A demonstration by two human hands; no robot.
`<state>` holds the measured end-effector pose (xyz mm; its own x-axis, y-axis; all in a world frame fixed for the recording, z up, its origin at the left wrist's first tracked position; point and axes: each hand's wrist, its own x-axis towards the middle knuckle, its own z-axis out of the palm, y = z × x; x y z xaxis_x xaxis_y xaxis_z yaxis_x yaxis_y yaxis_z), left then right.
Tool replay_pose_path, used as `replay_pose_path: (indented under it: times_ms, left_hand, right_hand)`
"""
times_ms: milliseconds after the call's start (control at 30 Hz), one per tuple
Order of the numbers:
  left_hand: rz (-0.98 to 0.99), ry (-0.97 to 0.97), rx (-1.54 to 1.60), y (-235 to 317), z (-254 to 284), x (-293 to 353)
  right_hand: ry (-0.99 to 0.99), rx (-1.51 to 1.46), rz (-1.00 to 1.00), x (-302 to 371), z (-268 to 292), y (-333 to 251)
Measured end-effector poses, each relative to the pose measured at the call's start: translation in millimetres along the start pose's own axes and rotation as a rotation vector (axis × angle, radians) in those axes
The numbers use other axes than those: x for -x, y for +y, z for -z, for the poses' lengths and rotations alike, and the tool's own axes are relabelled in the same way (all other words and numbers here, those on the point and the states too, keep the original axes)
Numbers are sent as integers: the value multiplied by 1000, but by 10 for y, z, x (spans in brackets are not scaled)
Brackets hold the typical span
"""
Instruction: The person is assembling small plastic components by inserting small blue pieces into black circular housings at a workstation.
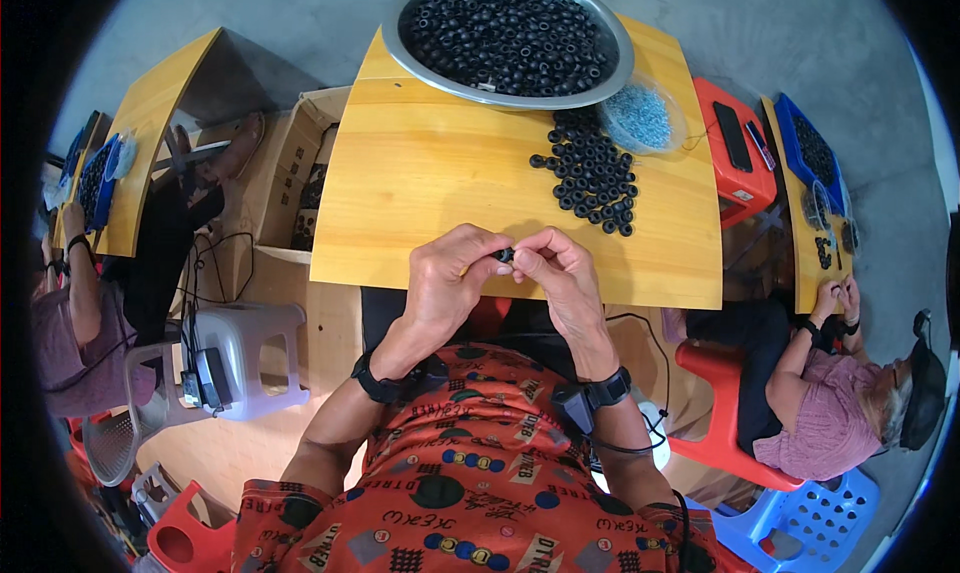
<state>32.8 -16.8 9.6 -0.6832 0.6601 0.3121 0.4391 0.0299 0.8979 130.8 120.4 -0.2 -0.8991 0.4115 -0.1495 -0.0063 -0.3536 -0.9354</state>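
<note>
Near the front edge of the yellow wooden table (420, 173), my two hands meet over one small round black part (504, 256). The fingertips of my left hand (447, 278) pinch it from one side. My right hand (566, 281) closes its thumb and forefinger on the other side; whether it also holds something tiny is hidden. Beyond my right hand lies a loose heap of black ring-shaped parts (595, 178). Behind it stands a wide metal basin (500, 100) full of similar black parts. A clear plastic tub (677, 131) of tiny light-blue pieces (640, 115) sits beside the basin.
An open cardboard box (275, 228) stands on the floor left of the table. At the right, a red stool (735, 188) carries a dark phone (733, 138). Co-workers sit at tables on both sides, one on a red chair (715, 403). A translucent stool (245, 358) and cables are at left.
</note>
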Motion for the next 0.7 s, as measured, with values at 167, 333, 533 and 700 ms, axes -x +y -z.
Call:
replay_pose_path:
  times_ms: [167, 333, 533, 700]
  left_hand:
    - [-91, 7, 28, -18, -25, 1]
    - [-193, 2, -85, -18, -10, -37]
    - [-312, 38, -193, -13, -20, -16]
    - [-401, -3, -348, 11, -35, 25]
  right_hand:
    - [-28, 27, -14, -14, 23, -24]
    - [-15, -75, -64, -15, 24, 14]
    - [-129, -329, -172, 53, -13, 116]
    - [-131, -427, -186, 140, -16, 171]
